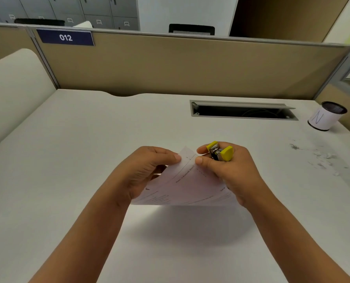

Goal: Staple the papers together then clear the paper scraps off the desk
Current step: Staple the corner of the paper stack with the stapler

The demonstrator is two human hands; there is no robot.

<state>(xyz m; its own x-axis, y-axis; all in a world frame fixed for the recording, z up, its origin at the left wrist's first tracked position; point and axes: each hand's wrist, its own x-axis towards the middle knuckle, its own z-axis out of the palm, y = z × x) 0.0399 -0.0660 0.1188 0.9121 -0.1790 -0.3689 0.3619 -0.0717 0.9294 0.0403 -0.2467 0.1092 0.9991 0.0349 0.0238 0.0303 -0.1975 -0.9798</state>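
Mid-frame, my left hand (pixel 149 170) pinches the papers (pixel 186 184), my right hand (pixel 227 170) grips the stapler (pixel 220 152) — seemingly unstapled — scraps (pixel 329 162) at right remain.

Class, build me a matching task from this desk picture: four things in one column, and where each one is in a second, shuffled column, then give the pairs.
1. stapler
2. papers
3. paper scraps
4. cup

A. strewn on the desk's right side
B. held between both hands
C. upright at the far right corner
D. in the right hand

Pairs: 1-D, 2-B, 3-A, 4-C
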